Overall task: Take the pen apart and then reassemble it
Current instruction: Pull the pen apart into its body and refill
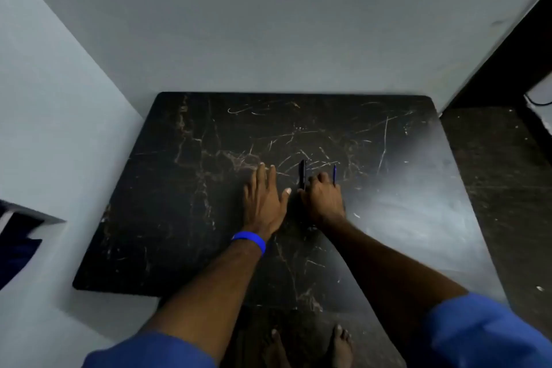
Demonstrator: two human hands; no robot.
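Observation:
The pen lies in two pieces on the black marble table. A dark pen barrel points away from me. A thin blue refill lies parallel to it, a little to the right. My right hand sits between them with its fingers curled; the thumb side touches the barrel's near end and the refill's near end disappears beside the little finger. Whether it grips either piece is unclear. My left hand rests flat on the table left of the barrel, fingers spread, holding nothing. A blue band circles that wrist.
The table stands in a corner, with pale walls behind and to the left. A dark floor runs along its right side. My bare feet show below the table's near edge.

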